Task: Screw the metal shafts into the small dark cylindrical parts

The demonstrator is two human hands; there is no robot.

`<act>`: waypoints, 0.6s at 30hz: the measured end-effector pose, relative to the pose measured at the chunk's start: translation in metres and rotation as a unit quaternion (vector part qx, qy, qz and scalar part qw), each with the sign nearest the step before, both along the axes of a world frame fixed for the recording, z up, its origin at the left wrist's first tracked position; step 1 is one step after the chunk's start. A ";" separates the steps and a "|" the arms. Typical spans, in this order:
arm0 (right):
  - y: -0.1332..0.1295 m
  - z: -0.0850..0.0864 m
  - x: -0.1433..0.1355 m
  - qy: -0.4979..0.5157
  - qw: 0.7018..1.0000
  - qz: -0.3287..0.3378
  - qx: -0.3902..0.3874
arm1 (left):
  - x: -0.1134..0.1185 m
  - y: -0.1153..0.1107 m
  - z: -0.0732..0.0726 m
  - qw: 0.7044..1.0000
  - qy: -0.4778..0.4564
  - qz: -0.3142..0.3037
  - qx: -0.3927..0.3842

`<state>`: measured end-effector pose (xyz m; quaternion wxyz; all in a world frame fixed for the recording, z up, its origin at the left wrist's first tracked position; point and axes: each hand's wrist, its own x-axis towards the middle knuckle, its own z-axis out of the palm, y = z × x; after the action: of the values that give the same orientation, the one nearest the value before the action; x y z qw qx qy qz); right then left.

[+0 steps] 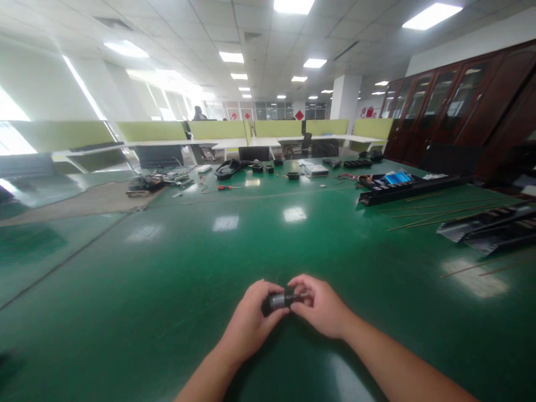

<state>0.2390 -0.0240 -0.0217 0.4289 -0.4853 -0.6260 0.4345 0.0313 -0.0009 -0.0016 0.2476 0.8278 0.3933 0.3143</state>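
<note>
Between my two hands, just above the near part of the green table, is a small black-and-silver cylinder [277, 301], lying sideways; its exact kind is too small to tell. My left hand [254, 310] is closed around its thicker left end, thumb below and fingers above. At the narrower right end, my right hand [320, 306] pinches the cylinder between thumb and fingers. The fingers hide part of both ends.
A red-handled screwdriver [226, 188] lies farther back on the green table [201, 251]. Long black metal channels [402, 190] and thin rods [427, 216] lie at the right. Loose parts [159, 181] are piled on a brown sheet [96, 204] at the left. Several black parts line the far edge.
</note>
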 end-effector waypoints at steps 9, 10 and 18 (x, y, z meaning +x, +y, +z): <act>-0.002 0.008 -0.001 -0.003 0.999 0.029 0.015 | 0.000 -0.003 -0.002 1.000 0.014 -0.013 0.003; -0.002 0.009 -0.001 -0.008 0.999 0.029 0.017 | 0.001 -0.003 -0.002 1.000 0.013 -0.014 -0.003; -0.002 0.009 0.000 -0.028 0.999 0.017 0.030 | 0.005 -0.003 0.001 0.999 -0.011 -0.022 -0.026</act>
<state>0.2393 -0.0264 -0.0128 0.4181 -0.4736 -0.6589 0.4084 0.0360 -0.0042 -0.0007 0.2804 0.8260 0.3803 0.3075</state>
